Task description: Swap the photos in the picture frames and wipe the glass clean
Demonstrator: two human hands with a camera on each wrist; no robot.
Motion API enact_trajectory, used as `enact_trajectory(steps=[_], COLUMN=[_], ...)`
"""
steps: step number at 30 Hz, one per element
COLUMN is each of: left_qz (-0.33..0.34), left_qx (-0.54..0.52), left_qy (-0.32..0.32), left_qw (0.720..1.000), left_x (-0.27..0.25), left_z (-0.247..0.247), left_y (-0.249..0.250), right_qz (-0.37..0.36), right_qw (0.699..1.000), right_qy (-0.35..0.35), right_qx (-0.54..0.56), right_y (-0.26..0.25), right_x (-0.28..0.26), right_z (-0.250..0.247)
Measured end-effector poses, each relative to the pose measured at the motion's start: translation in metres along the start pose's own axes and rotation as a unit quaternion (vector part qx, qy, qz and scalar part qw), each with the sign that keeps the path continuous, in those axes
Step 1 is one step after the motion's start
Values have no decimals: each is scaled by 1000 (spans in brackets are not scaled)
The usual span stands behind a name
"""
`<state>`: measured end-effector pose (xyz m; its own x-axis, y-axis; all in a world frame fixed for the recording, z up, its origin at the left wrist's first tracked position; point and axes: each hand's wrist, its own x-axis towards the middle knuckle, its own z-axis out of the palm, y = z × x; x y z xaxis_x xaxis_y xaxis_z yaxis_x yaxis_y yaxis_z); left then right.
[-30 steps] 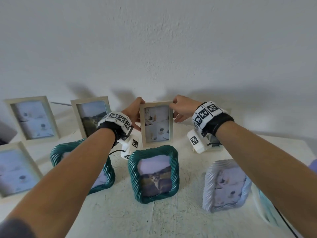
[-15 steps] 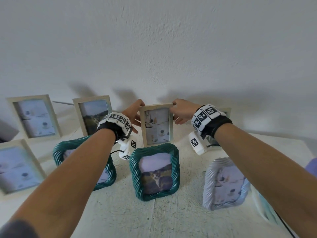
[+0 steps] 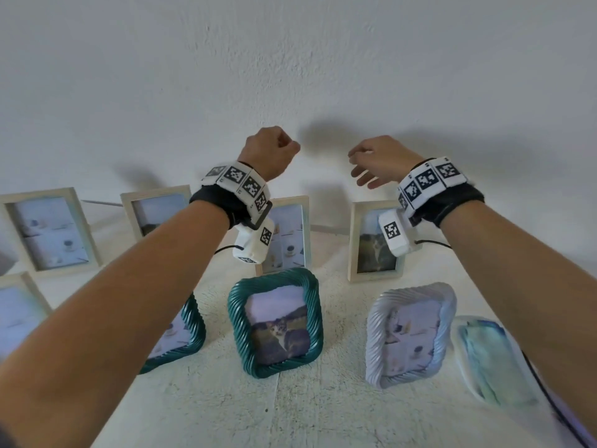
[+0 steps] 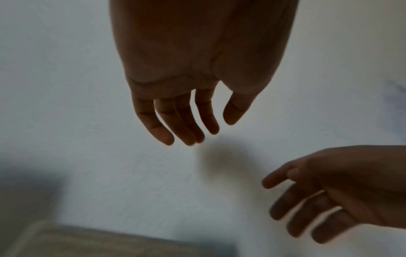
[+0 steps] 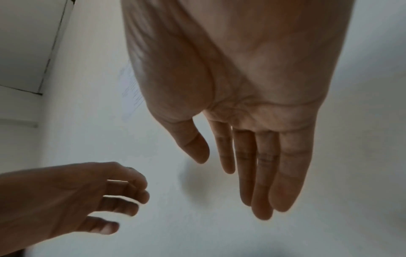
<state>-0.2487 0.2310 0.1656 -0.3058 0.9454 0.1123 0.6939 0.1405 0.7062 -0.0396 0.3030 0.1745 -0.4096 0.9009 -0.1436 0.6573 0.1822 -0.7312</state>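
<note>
Both hands hover in front of the white wall, above the row of frames, and hold nothing. My left hand [image 3: 274, 150] has loosely curled fingers; the left wrist view shows my left hand [image 4: 191, 111] hanging relaxed. My right hand [image 3: 376, 164] is spread and relaxed, as my right hand [image 5: 252, 156] also appears in the right wrist view. Below them a small wooden frame [image 3: 292, 234] with a cup photo stands upright, partly hidden by my left wrist camera. A second wooden frame [image 3: 374, 244] with a cat photo stands to its right.
On the white table [image 3: 290, 412] stand a teal frame [image 3: 274, 321] with a cat photo, another teal frame [image 3: 184, 337] behind my left forearm, a silver ribbed frame [image 3: 410, 334] and a pale green frame [image 3: 491, 360]. Three more wooden frames [image 3: 51, 231] line the left.
Both hands have let go of the small wooden frame and risen in front of the wall. The frame now stands alone on the table.
</note>
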Motion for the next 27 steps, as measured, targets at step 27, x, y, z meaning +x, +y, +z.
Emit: enact_trajectory(steps=[27], left_qz=[-13], left_qx=[144], left_qy=[-204], left_qw=[968], left_x=[0], left_z=[105], left_y=[79], right_qz=[93], right_qw=[990], right_qy=[-5], right_qx=[110], right_y=[115], right_x=[-34], right_z=[-57])
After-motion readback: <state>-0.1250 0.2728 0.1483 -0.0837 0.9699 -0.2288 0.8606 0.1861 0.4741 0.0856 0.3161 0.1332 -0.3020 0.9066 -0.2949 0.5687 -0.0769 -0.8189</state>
